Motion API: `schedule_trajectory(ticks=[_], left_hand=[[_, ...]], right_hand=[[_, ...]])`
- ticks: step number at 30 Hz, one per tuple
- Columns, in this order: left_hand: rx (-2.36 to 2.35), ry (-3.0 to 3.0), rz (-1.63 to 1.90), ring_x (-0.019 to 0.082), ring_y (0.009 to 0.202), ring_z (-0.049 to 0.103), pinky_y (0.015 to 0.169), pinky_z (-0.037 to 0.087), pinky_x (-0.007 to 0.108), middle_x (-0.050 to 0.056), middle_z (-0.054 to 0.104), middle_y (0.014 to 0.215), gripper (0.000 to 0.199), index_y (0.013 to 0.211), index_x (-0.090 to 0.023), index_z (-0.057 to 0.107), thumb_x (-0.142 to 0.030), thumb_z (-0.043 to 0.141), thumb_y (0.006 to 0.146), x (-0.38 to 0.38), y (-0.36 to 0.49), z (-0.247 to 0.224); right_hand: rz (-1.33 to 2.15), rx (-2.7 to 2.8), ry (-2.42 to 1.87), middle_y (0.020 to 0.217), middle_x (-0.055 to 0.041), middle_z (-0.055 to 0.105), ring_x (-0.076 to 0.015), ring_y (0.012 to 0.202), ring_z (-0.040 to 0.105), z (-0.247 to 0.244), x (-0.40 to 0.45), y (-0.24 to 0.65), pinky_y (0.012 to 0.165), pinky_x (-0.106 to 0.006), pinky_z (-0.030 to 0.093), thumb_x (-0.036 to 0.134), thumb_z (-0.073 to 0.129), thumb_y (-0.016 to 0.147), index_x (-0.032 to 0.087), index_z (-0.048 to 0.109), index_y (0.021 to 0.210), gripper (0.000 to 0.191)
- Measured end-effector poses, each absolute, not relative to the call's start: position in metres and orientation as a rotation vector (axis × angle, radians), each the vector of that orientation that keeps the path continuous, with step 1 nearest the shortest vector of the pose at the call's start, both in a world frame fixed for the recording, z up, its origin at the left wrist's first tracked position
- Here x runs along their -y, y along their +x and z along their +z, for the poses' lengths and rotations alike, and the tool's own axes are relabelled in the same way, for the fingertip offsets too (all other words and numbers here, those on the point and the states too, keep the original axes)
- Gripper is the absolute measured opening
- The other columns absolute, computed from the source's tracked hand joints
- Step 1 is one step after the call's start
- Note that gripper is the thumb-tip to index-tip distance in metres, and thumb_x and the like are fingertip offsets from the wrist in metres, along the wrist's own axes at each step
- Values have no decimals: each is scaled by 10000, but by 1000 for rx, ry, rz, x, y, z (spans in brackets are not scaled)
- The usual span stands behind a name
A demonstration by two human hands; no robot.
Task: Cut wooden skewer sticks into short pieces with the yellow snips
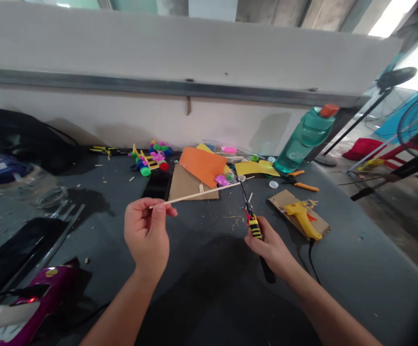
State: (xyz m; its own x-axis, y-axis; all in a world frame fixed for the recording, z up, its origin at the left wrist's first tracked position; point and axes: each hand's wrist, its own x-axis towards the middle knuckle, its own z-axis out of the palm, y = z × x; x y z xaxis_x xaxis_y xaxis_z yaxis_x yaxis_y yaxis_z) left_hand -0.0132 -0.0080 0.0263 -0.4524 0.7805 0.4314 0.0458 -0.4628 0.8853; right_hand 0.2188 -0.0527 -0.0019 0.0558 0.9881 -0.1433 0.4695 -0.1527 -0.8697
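My left hand pinches one end of a thin, pale wooden stick between thumb and fingers. The stick slants up to the right over the table. My right hand is wrapped round the pliers, which have black-and-yellow grips and slim dark jaws. Those jaws point away from me and meet the stick near its far end; whether they are closed on it I cannot tell. Beyond the stick lie an orange sheet, a piece of cardboard and a purple flower-shaped piece.
A yellow glue gun rests on cardboard at right, its cord running toward me. Behind it are orange-handled pliers and a teal bottle. Small colourful wheeled models stand at the back. A magenta power strip lies front left.
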Motion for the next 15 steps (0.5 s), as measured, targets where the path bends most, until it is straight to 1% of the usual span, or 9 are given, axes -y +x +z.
schedule_trajectory(ticks=[3,6,8,10,13,15], left_hand=[[-1159,984,1797,108,628,622,668,529,292,-5,617,726,103,842,-165,523,-223,590,789,-4,-12,12],[-1011,699,1606,105,681,641,739,535,290,10,647,730,100,767,-147,521,-147,619,742,-12,-12,-4],[-941,531,1477,106,694,651,755,538,269,25,663,723,98,746,-135,540,-88,620,718,-15,-11,-12],[-885,425,1377,110,718,660,763,543,249,42,676,741,94,778,-123,577,-52,602,722,-16,-10,-16],[-838,366,1264,119,743,670,738,558,222,67,693,797,128,873,-112,614,-54,560,772,-14,-7,-15],[-835,363,1189,129,764,676,710,567,214,85,700,844,143,913,-108,619,-66,535,804,-11,-3,-14]], right_hand=[[508,1698,-2088,820,-51,535,-220,760,519,-7,44,231,647,-314,371,366,534,687,170,455,973,356],[69,1811,-2300,948,-162,549,-308,903,520,-14,37,240,721,-371,374,379,567,665,109,496,1020,452],[-41,1837,-2391,953,-189,555,-335,920,522,-19,34,242,725,-390,375,411,571,680,92,517,1024,472],[-79,1849,-2425,956,-195,562,-344,929,523,-23,33,241,728,-400,376,456,562,705,85,521,1052,509],[-127,1866,-2381,999,-209,565,-355,961,503,-25,34,237,759,-433,367,502,542,739,67,493,1139,593],[-164,1885,-2260,1070,-205,555,-363,1030,465,-20,35,233,817,-473,344,471,514,780,85,481,1183,559]])
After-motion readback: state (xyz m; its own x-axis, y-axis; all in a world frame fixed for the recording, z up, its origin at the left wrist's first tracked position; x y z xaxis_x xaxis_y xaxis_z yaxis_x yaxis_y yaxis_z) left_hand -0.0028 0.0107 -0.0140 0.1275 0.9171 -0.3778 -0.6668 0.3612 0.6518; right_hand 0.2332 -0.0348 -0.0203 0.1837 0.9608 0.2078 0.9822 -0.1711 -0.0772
